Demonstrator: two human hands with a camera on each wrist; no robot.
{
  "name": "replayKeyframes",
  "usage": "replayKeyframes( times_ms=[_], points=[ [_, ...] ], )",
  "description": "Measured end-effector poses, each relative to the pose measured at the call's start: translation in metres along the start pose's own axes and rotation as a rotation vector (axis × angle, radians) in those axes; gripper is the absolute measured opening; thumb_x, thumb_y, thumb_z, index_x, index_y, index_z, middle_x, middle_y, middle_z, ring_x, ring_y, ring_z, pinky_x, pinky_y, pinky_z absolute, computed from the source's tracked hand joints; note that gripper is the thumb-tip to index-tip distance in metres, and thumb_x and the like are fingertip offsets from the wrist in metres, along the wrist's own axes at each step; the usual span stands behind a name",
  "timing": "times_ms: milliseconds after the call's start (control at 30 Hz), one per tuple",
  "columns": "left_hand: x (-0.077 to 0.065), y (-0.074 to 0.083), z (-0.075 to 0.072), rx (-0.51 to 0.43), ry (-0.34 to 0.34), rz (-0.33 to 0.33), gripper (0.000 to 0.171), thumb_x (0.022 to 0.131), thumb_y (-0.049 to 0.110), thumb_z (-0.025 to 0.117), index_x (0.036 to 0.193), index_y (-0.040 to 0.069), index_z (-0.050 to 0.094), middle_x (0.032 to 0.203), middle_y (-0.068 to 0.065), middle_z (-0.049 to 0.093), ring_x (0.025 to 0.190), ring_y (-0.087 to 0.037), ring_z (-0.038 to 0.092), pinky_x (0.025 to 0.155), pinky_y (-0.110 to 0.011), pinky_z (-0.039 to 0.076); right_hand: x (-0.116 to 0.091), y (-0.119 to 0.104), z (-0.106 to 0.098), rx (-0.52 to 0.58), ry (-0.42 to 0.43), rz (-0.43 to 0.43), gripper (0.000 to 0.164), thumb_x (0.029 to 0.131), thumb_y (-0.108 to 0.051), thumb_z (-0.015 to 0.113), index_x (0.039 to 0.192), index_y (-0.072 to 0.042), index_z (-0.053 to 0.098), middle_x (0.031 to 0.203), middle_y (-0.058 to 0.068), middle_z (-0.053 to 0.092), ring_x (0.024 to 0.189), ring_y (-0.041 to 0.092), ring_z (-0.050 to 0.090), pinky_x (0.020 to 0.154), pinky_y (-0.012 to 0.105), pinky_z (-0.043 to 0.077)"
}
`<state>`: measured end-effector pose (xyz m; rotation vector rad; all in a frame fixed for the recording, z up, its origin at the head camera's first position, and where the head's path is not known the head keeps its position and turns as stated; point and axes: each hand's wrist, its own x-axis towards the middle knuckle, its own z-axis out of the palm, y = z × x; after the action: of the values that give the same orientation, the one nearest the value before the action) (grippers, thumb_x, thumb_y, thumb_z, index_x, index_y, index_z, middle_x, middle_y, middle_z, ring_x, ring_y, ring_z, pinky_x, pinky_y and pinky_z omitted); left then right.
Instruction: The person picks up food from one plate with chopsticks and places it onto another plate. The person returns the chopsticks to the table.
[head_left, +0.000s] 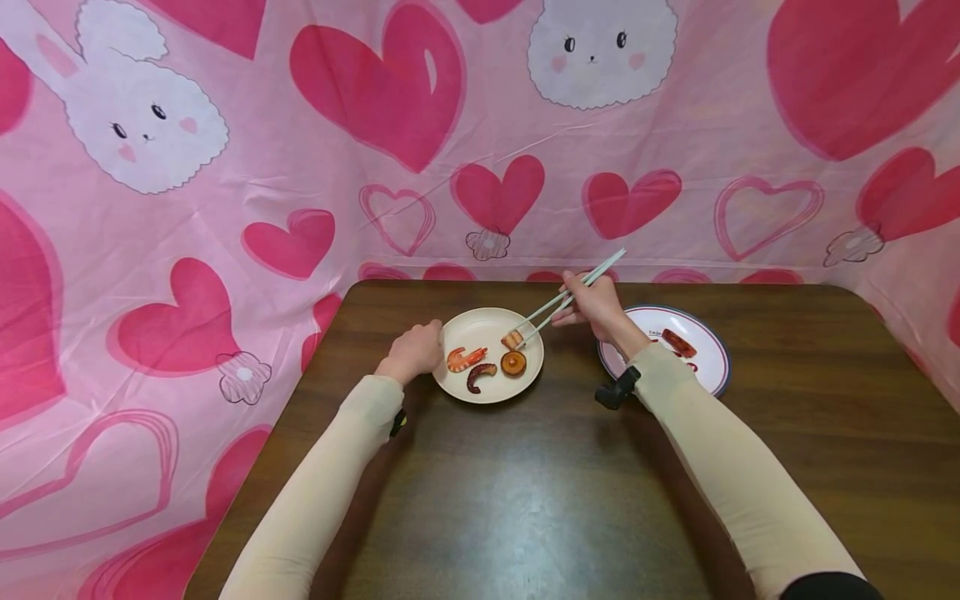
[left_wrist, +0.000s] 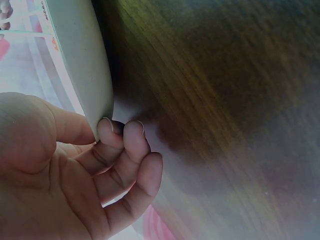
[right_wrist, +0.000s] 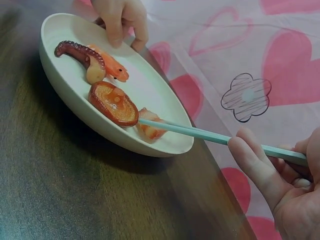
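My left hand (head_left: 415, 350) pinches the left rim of a cream plate (head_left: 480, 327) between thumb and fingers. On that plate lie a shrimp (head_left: 467, 359), an octopus tentacle (head_left: 480, 377), a round brown mushroom cap (head_left: 513, 363) and a small striped piece of meat (head_left: 512, 339). In my right hand (head_left: 596, 307) I hold a pair of pale green chopsticks (head_left: 604, 265). Their tips reach down to the meat piece, one on either side in the head view. Whether they grip it firmly, I cannot tell. The right wrist view shows the meat (right_wrist: 151, 125) beside the mushroom (right_wrist: 114, 104).
A white plate with a blue rim (head_left: 716, 358) stands on the right, partly under my right forearm. It holds a reddish-brown strip of food (head_left: 678, 342) and other red bits, partly hidden. The brown wooden table (head_left: 510, 500) meets a pink heart-patterned cloth (head_left: 495, 125) at the back.
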<state>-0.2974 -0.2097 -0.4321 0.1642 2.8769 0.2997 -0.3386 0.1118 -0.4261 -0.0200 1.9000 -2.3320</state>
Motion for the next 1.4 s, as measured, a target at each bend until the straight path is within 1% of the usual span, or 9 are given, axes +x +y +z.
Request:
replayKeyframes(
  times_ms=[267,333,433,567,900,933,1133,1167,1400],
  points=[
    [0.005,-0.004,0.003,-0.003,0.005,0.016,0.037,0.096,0.013,0.061,0.13,0.001,0.056,0.112,-0.021,0.065,0.095,-0.035,0.063,0.082,-0.053,0.054,-0.001,0.002,-0.002,-0.002,0.007,0.008,0.041,0.113,-0.021,0.051,0.112,0.02,0.048,0.074,0.015,0.062,0.056,0.028,0.073,0.06,0.045,0.061],
    [0.001,0.001,0.0,-0.001,0.001,0.003,0.036,0.096,0.012,0.06,0.131,0.001,0.055,0.113,-0.021,0.065,0.097,-0.035,0.063,0.084,-0.054,0.053,-0.001,0.003,-0.001,-0.002,0.007,0.005,0.041,0.113,-0.021,0.051,0.112,0.02,0.049,0.074,0.016,0.062,0.056,0.028,0.073,0.06,0.045,0.061],
    [-0.001,0.001,0.0,0.0,0.012,0.008,0.036,0.096,0.012,0.061,0.13,0.002,0.056,0.113,-0.021,0.065,0.096,-0.035,0.063,0.084,-0.055,0.053,-0.002,0.004,-0.001,0.0,0.008,0.0,0.04,0.113,-0.021,0.051,0.111,0.019,0.049,0.073,0.017,0.061,0.056,0.028,0.073,0.06,0.046,0.06],
    [-0.004,0.002,-0.001,-0.002,0.015,0.01,0.036,0.094,0.011,0.062,0.129,0.002,0.056,0.112,-0.021,0.065,0.096,-0.035,0.062,0.083,-0.054,0.053,-0.003,0.004,0.0,-0.002,0.01,0.001,0.041,0.113,-0.022,0.051,0.112,0.019,0.048,0.071,0.014,0.06,0.056,0.028,0.073,0.061,0.046,0.06],
    [-0.004,0.002,-0.002,-0.014,0.003,0.003,0.035,0.094,0.01,0.062,0.128,0.001,0.056,0.111,-0.021,0.065,0.097,-0.036,0.062,0.084,-0.054,0.053,-0.007,0.001,0.002,-0.035,-0.002,-0.001,0.041,0.112,-0.024,0.054,0.112,0.017,0.051,0.073,0.014,0.061,0.056,0.026,0.073,0.061,0.046,0.061],
    [0.006,-0.008,0.005,-0.022,0.006,0.019,0.036,0.093,0.012,0.063,0.128,0.002,0.056,0.111,-0.02,0.065,0.096,-0.035,0.062,0.084,-0.053,0.053,-0.007,0.001,0.002,-0.037,-0.003,0.0,0.042,0.112,-0.024,0.054,0.112,0.018,0.051,0.073,0.013,0.061,0.056,0.026,0.073,0.061,0.046,0.061],
    [0.004,-0.006,0.004,-0.027,-0.002,0.015,0.038,0.093,0.011,0.063,0.129,0.002,0.056,0.111,-0.019,0.064,0.096,-0.035,0.061,0.084,-0.052,0.053,-0.008,0.001,0.0,-0.017,-0.002,-0.005,0.038,0.112,-0.022,0.053,0.111,0.016,0.053,0.075,0.016,0.062,0.057,0.029,0.073,0.061,0.049,0.06],
    [-0.006,0.003,-0.004,-0.02,-0.006,0.0,0.037,0.093,0.009,0.063,0.128,0.001,0.056,0.111,-0.02,0.064,0.096,-0.036,0.061,0.084,-0.053,0.053,-0.008,0.001,0.0,-0.011,-0.003,-0.01,0.038,0.112,-0.022,0.053,0.112,0.016,0.053,0.075,0.017,0.062,0.057,0.029,0.074,0.061,0.049,0.06],
    [-0.005,0.002,-0.003,-0.015,0.004,0.005,0.038,0.09,0.009,0.068,0.125,0.002,0.056,0.109,-0.019,0.064,0.094,-0.034,0.061,0.082,-0.053,0.053,-0.008,-0.002,-0.009,0.025,-0.011,-0.017,0.044,0.112,-0.026,0.054,0.119,0.017,0.052,0.079,0.015,0.062,0.057,0.026,0.074,0.062,0.046,0.061]
  ],
)
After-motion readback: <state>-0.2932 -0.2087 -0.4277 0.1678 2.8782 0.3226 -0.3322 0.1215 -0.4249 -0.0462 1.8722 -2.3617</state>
